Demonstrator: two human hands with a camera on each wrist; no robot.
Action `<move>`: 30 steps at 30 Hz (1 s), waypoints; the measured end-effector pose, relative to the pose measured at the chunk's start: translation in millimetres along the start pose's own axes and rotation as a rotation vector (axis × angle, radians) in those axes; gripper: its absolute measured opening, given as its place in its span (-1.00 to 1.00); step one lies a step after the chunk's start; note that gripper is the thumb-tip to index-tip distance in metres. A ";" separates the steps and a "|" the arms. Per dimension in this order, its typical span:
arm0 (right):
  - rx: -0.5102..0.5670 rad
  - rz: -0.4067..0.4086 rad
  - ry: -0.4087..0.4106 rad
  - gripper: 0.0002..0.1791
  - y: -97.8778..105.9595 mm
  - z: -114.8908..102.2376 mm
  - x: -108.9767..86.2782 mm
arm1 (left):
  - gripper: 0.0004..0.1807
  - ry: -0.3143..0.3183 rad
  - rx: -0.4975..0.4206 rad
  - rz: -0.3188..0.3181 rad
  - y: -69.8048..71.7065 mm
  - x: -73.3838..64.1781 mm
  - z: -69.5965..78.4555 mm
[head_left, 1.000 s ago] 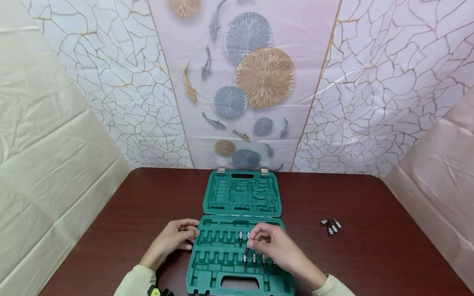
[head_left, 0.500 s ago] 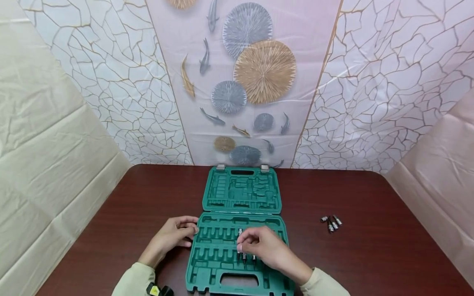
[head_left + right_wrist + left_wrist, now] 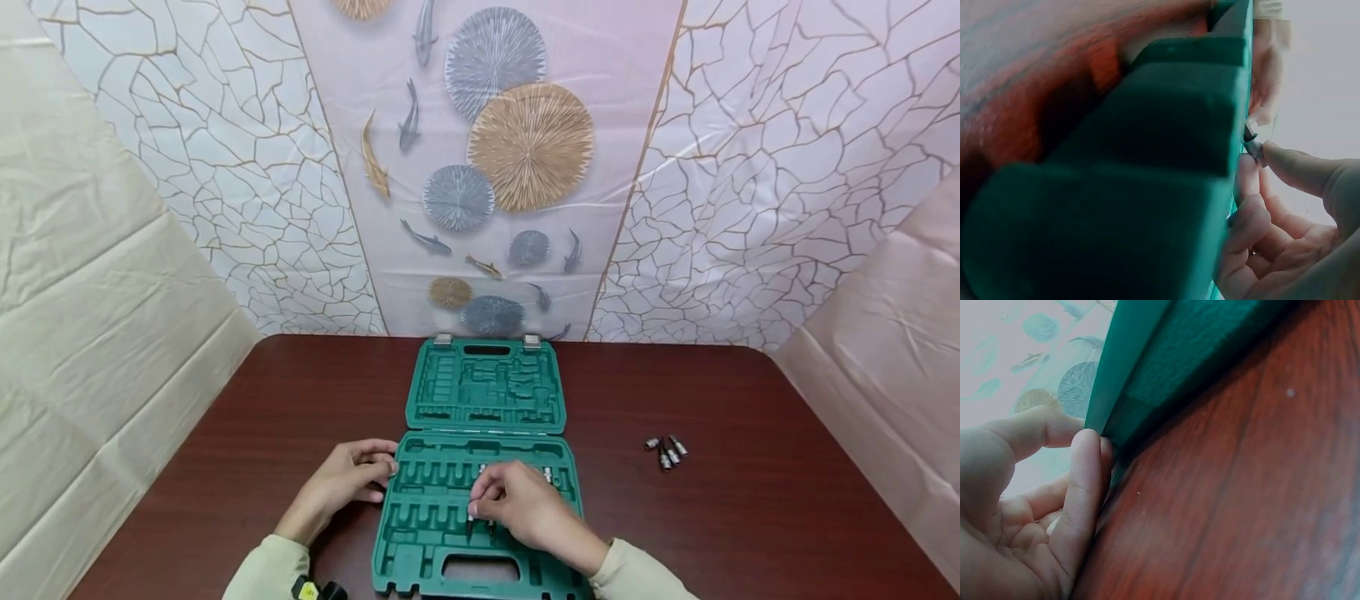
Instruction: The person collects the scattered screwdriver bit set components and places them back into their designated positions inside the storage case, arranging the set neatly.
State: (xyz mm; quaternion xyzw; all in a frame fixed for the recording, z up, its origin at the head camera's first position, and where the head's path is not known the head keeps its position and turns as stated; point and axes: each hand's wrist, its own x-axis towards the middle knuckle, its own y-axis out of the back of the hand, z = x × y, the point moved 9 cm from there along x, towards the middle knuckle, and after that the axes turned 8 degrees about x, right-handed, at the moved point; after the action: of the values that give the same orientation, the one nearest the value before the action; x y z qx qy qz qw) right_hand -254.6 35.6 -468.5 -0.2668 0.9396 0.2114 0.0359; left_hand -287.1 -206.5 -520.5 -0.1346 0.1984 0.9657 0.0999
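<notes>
A green tool case [image 3: 408, 560] lies unfolded on the table, its lid [image 3: 487, 421] away from me. My right hand [image 3: 525, 504] pinches a bit socket [image 3: 470, 527] between thumb and fingertips, dark tip down over the near row of slots. In the right wrist view the bit socket [image 3: 1254, 149] shows its metal body at the fingertips. Another bit socket [image 3: 491, 528] sits just right of it, and one [image 3: 547, 475] stands in the far row. Others are hidden under the hand. My left hand [image 3: 348, 477] grips the case's left edge, thumb and finger on the rim [image 3: 1099, 419].
Several loose bit sockets [image 3: 667, 454] lie in a small cluster on the dark red table [image 3: 720, 517], right of the case. A black device with a yellow mark [image 3: 318, 590] is at my left wrist. A patterned cloth [image 3: 487, 167] hangs behind the table.
My right hand has moved left along the near row with the bit socket, lowering it toward a slot. The left hand stays at the case edge. The head view has shifted slightly.
</notes>
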 end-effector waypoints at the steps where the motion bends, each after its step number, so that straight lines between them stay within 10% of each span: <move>1: -0.023 0.008 0.006 -0.92 -0.2 -1.2 -0.4 | -0.51 0.002 -0.002 0.002 0.3 -0.4 0.4; 30: -0.195 0.057 0.090 -0.73 -1.2 -6.7 2.0 | -0.51 0.006 -0.014 0.006 0.2 0.1 -1.6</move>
State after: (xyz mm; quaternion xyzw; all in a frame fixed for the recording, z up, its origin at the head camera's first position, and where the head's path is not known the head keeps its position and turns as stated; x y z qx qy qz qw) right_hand -255.4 31.0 -463.3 -0.2516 0.9224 0.2906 -0.0386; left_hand -286.9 -207.3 -521.9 -0.1376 0.1924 0.9669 0.0952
